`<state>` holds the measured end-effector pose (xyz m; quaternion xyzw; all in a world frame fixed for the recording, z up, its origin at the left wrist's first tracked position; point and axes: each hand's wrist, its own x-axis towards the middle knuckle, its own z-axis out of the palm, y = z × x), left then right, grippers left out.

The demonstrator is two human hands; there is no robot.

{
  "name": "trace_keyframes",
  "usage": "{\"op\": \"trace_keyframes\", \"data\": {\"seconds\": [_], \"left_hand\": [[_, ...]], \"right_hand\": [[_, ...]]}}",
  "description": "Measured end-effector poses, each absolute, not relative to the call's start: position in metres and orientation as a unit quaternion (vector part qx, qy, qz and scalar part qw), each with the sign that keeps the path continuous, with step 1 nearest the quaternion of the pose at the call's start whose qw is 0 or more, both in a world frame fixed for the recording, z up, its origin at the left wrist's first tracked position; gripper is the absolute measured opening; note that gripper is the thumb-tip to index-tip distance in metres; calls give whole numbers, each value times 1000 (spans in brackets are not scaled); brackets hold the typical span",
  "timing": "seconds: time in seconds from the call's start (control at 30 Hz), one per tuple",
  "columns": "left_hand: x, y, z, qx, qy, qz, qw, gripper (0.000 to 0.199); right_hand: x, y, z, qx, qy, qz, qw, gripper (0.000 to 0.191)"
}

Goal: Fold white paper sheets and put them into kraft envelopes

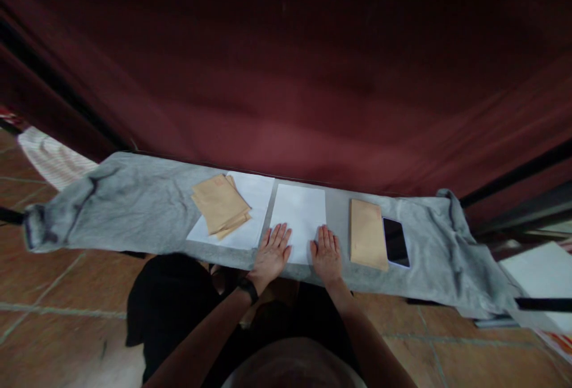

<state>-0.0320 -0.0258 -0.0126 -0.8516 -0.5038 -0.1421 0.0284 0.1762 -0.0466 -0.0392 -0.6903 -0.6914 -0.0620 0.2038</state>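
A white sheet of paper [298,206] lies on the grey cloth between my hands. My left hand [271,252] rests flat at its lower left edge, palm down and fingers spread. Flat at the lower right edge is my right hand [327,254], palm down, fingers slightly apart. Neither hand holds anything. To the left, several brown envelopes [220,202] sit in a loose pile on more white paper [255,191]. A neater stack of brown envelopes [367,233] lies right of my right hand, with a dark-screened phone [395,242] beside it.
The grey cloth [143,209] covers a long narrow surface and hangs in folds at both ends. Behind it rises a dark red panel [286,108]. Dark bars stand at both sides. Tiled floor [58,292] shows below, and a pale board [540,275] is at the far right.
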Motion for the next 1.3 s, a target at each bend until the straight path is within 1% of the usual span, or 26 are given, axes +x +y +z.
{"op": "trace_keyframes", "data": {"seconds": [0.2,0.67,0.87,0.97,1.13,1.3], "left_hand": [[-38,-28,-5,-896,-424,-129,14,49],[-41,-28,-12,-895,-419,-156,15,47],[-38,-27,-7,-898,-414,-148,19,47],[-33,-30,-4,-901,-409,-142,17,49],[-23,-44,-14,-919,-374,-120,-30,56],[-24,-47,-20,-917,-376,-116,-64,58]], "right_hand": [[176,-48,-36,-692,-690,-64,202,56],[176,-48,-35,-683,-692,-58,227,56],[174,-51,-28,-692,-691,-51,204,55],[163,-61,-21,-670,-716,-32,193,54],[138,-83,-17,-594,-784,12,180,52],[136,-90,-22,-601,-779,-4,181,52]]}}
